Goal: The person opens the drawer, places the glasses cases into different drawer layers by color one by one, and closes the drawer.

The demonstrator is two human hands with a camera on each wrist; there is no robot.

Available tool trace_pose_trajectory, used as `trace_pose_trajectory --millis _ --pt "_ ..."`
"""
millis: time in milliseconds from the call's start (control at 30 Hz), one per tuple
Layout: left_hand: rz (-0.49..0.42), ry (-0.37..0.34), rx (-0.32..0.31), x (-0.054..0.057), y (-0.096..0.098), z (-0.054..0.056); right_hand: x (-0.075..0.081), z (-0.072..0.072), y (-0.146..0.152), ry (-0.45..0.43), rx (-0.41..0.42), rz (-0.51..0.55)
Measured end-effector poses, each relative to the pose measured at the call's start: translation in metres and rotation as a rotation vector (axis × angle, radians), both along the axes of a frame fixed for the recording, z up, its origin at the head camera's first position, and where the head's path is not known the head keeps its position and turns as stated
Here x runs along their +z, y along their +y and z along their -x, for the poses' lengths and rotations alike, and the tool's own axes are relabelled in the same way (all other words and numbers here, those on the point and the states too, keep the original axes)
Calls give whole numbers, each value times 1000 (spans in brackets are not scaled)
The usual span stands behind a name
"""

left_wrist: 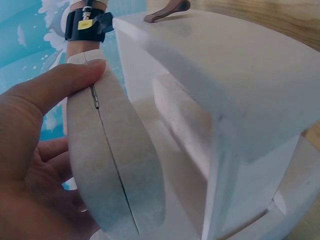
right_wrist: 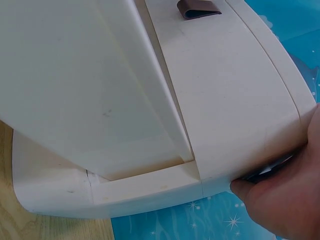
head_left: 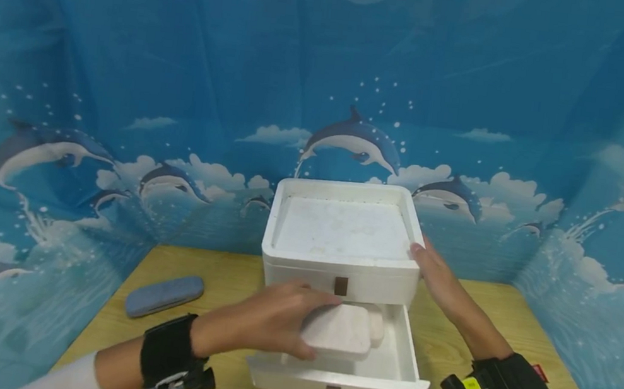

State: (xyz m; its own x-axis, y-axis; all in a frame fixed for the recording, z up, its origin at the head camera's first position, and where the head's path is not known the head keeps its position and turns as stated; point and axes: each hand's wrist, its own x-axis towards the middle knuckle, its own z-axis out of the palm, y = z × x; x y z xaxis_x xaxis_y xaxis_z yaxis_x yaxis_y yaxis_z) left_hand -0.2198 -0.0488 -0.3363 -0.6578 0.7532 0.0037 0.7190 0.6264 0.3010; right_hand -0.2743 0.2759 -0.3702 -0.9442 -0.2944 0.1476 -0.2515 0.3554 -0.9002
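Note:
My left hand (head_left: pixel 282 318) grips a whitish rounded zip case (head_left: pixel 340 329) over the pulled-out lower drawer (head_left: pixel 337 387). In the left wrist view, a dark seam with a small metal pull runs along the zip case (left_wrist: pixel 115 150), and the thumb presses on its face near one end. Behind it in the drawer lies a second pale block-like item (head_left: pixel 377 325), partly hidden. My right hand (head_left: pixel 439 284) holds the right side of the white two-drawer box (head_left: pixel 342 229), thumb at its top rim. The upper drawer (head_left: pixel 303 276) is closed.
A blue-grey oblong case (head_left: pixel 164 296) lies on the wooden table (head_left: pixel 224 268), left of the box. Brown pull tabs (head_left: pixel 341 286) stick out from the drawer fronts. A blue dolphin-print curtain (head_left: pixel 229 116) hangs behind and at both sides.

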Motion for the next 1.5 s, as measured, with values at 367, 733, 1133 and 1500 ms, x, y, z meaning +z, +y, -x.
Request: trace_pose_trajectory --millis 367,733,1133,1500 --pt "-27 -29 -82 -24 17 6 -2 -1 -1 -8 -12 5" --pt "56 -155 -45 -32 24 14 -4 0 -2 -25 -15 -12" --pt "129 -182 -6 -29 29 15 -2 -1 -1 -30 -12 -35" --pt "63 52 -77 -39 31 13 0 -1 1 -22 -26 -27"
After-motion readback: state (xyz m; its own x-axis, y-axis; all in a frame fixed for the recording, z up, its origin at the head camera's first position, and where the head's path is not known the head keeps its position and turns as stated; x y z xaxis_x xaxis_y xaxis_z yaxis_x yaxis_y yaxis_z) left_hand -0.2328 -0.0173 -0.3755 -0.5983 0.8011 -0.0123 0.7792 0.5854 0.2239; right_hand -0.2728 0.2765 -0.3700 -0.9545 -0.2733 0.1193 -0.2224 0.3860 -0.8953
